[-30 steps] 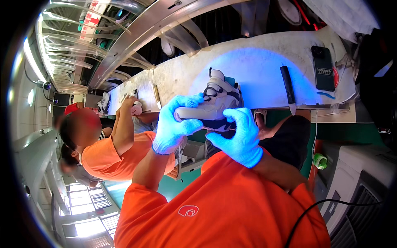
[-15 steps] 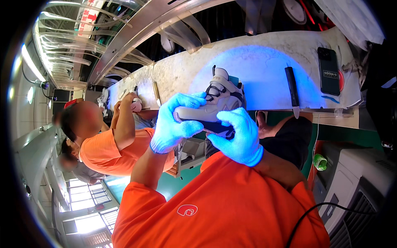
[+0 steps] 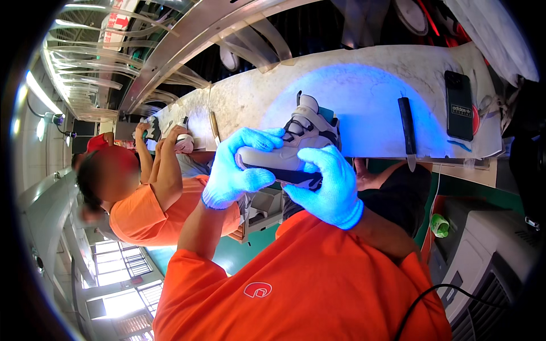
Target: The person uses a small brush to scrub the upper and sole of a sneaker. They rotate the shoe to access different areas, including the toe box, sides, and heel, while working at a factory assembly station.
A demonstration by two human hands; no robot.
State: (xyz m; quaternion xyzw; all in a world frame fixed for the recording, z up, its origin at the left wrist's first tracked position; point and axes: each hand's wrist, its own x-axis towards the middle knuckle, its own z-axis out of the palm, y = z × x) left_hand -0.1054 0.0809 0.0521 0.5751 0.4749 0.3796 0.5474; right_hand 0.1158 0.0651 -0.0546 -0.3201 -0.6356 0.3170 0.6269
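Observation:
Between my two gloved hands is a grey and white sneaker (image 3: 293, 149) with dark trim, tilted so that its side and part of the sole face me. My left hand (image 3: 236, 167) wraps the toe end, thumb below and fingers over the top. Lower on the side, near the sole, my right hand (image 3: 330, 184) grips with its thumb and fingers. Both white gloves look bright blue under a pool of blue light. The shoe is held above the near edge of the worktable (image 3: 364, 128); the far side of the sole is hidden.
On the table lie a black-handled knife (image 3: 406, 128), its blade past the near edge, a dark phone (image 3: 458, 105) and a wooden-handled tool (image 3: 214, 126). At left a co-worker in an orange shirt (image 3: 156, 210) handles another shoe (image 3: 185, 142). A grey machine (image 3: 483, 250) stands at right.
My hands keep the same grip on the sneaker, which has shifted very slightly. The view has turned a little, so the knife and phone appear slightly lower and farther right.

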